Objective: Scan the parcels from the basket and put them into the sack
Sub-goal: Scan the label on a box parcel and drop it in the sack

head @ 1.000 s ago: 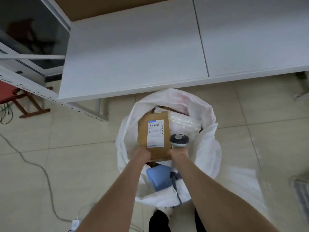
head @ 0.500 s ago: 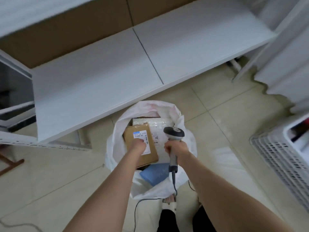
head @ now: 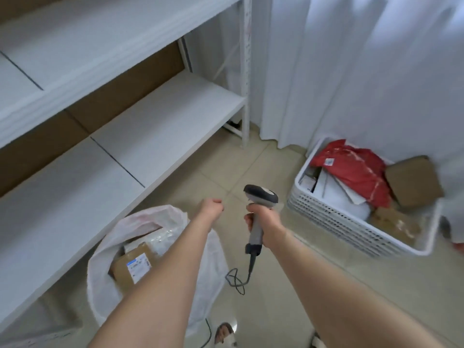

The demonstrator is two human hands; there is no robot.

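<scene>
- Left hand [head: 212, 208] hangs empty between sack and basket, fingers loosely curled. Right hand [head: 265, 222] grips the scanner [head: 261, 195] by its handle.
- Sack [head: 208, 259] stands near left with its mouth open. A brown parcel [head: 130, 268] lies inside, label up.
- Basket [head: 326, 213] sits on the floor to the right and is heaped. A red parcel [head: 351, 169] is on top, a brown box [head: 411, 180] leans at the right edge, and white envelopes [head: 336, 190] lie beneath.
- We judge the step in hand to be the reach for the next parcel.
- We would take from the top of the heap so nothing slides off.
- The red parcel looks soft and may sag, so we would hold it close to its small white patch, likely the label.
- We would turn the label up toward the scanner before carrying the parcel over.
- The scanner cable [head: 238, 278] loops on the floor beside the sack, so we see a snag risk for feet.
- Floor [head: 288, 285] is pale glossy tile.
- White shelving [head: 163, 126] runs along the left.
- A white curtain [head: 351, 71] hangs at the far right, behind the basket.
</scene>
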